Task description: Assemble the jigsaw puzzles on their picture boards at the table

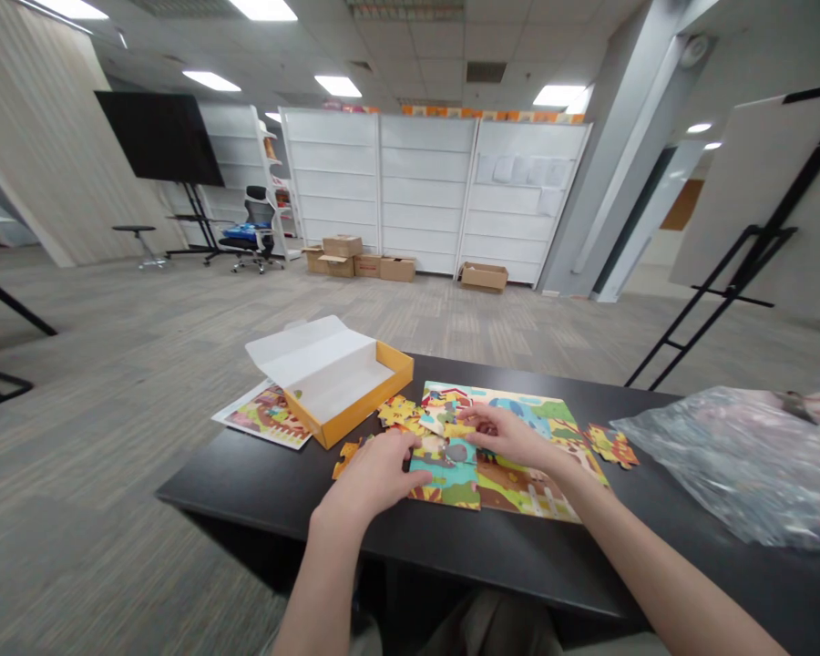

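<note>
A colourful jigsaw puzzle [533, 497] lies on the black table, with joined pieces along its left part. My right hand [509, 435] is over its middle, fingers curled and thumb below them, at a slightly raised puzzle piece [435, 423]; part of the grip is hidden. At the puzzle's left edge, my left hand [375, 469] rests with fingers loosely bent and the thumb apart, nothing visibly held. Loose yellow pieces [397, 410] are heaped just beyond it, and an orange piece [343, 458] shows beside it.
An open yellow box [348, 415] with a white lid stands at the table's left, partly over a picture sheet [266, 417]. More pieces [613, 446] lie right of the puzzle. A clear plastic bag [738, 465] covers the table's right side. Cardboard boxes [396, 268] sit by the far shelves.
</note>
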The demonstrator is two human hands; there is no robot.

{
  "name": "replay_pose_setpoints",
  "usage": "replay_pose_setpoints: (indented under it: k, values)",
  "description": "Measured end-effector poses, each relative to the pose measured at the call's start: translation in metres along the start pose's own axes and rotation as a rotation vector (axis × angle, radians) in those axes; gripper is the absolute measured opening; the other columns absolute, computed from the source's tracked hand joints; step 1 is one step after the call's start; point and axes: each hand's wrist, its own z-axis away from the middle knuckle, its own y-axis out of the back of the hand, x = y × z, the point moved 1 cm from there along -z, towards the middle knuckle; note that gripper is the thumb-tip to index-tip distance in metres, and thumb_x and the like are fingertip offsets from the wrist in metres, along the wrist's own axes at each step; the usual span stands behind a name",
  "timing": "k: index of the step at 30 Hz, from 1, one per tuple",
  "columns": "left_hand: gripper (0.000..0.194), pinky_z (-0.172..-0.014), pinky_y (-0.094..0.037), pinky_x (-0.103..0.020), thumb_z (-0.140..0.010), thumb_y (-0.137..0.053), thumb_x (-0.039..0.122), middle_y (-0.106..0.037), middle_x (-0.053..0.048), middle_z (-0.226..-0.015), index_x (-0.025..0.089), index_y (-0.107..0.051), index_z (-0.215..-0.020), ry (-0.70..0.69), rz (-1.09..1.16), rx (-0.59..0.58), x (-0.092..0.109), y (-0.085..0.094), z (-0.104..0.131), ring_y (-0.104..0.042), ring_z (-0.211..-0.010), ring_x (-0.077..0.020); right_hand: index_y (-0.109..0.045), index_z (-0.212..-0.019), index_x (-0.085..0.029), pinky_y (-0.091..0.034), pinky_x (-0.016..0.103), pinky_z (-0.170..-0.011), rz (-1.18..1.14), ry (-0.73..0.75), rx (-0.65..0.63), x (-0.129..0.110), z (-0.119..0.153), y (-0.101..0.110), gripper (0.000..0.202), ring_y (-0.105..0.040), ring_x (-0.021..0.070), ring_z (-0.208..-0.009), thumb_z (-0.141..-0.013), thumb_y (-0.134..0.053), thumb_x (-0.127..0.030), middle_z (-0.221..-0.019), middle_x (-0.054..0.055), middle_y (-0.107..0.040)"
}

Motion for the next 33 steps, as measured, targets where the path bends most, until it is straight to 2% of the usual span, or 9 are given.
replay_pose_setpoints:
  k: [4, 7, 11, 16, 26, 33]
  values:
    - [0.053, -0.074, -0.047, -0.03, -0.065, -0.081, 0.049, -0.07, -0.004, -0.1, 0.024, -0.069, -0.11, 0.038, 0.012, -0.046, 0.003, 0.0, 0.003, -0.065, -0.091, -0.0245, -0.066, -0.114, -0.018, -0.048, 0.029, -0.068, 0.096, 0.012, 0.011, 0.001, 0.002, 0.0, 0.03, -0.061, 0.017, -0.074, -0.087, -0.063, -0.03, -0.09, 0.004, -0.068]
    - [0.059, -0.079, -0.047, -0.032, -0.063, -0.083, 0.048, -0.068, -0.007, -0.109, 0.023, -0.068, -0.115, 0.043, -0.009, -0.071, 0.006, -0.001, 0.003, -0.064, -0.098, -0.0269, -0.065, -0.118, -0.019, -0.046, 0.028, -0.066, 0.154, 0.0, -0.015, 0.0, 0.004, -0.002, 0.036, -0.059, 0.0163, -0.071, -0.085, -0.068, -0.033, -0.092, 0.004, -0.068]
    - [0.057, -0.08, -0.046, -0.032, -0.063, -0.083, 0.045, -0.066, -0.009, -0.113, 0.021, -0.067, -0.112, 0.058, -0.011, -0.093, 0.007, -0.003, 0.001, -0.064, -0.101, -0.0278, -0.064, -0.121, -0.019, -0.046, 0.029, -0.064, 0.221, -0.021, -0.024, -0.003, 0.007, -0.002, 0.044, -0.058, 0.017, -0.07, -0.083, -0.073, -0.037, -0.091, 0.005, -0.068]
    - [0.055, -0.077, -0.046, -0.031, -0.062, -0.083, 0.046, -0.066, -0.008, -0.11, 0.02, -0.066, -0.108, 0.05, 0.004, -0.091, 0.006, -0.003, 0.0, -0.063, -0.099, -0.027, -0.067, -0.115, -0.018, -0.048, 0.031, -0.072, 0.296, 0.019, -0.039, -0.009, 0.009, -0.002, 0.038, -0.061, 0.0187, -0.078, -0.083, -0.073, -0.037, -0.106, 0.009, -0.068]
    - [0.048, -0.073, -0.045, -0.03, -0.063, -0.083, 0.044, -0.067, -0.007, -0.109, 0.022, -0.066, -0.102, 0.045, -0.002, -0.098, 0.009, -0.001, 0.002, -0.064, -0.096, -0.0263, -0.069, -0.111, -0.022, -0.048, 0.035, -0.081, 0.365, 0.114, -0.066, -0.011, 0.012, -0.001, 0.031, -0.063, 0.0234, -0.091, -0.087, -0.069, -0.042, -0.106, 0.008, -0.071]
    - [0.047, -0.071, -0.044, -0.031, -0.064, -0.082, 0.047, -0.068, -0.006, -0.107, 0.023, -0.066, -0.101, 0.036, -0.049, -0.082, 0.01, -0.003, 0.001, -0.065, -0.093, -0.0271, -0.071, -0.113, -0.023, -0.049, 0.039, -0.091, 0.385, 0.094, -0.04, -0.011, 0.012, -0.002, 0.033, -0.063, 0.0265, -0.102, -0.088, -0.068, -0.044, -0.112, 0.01, -0.069]
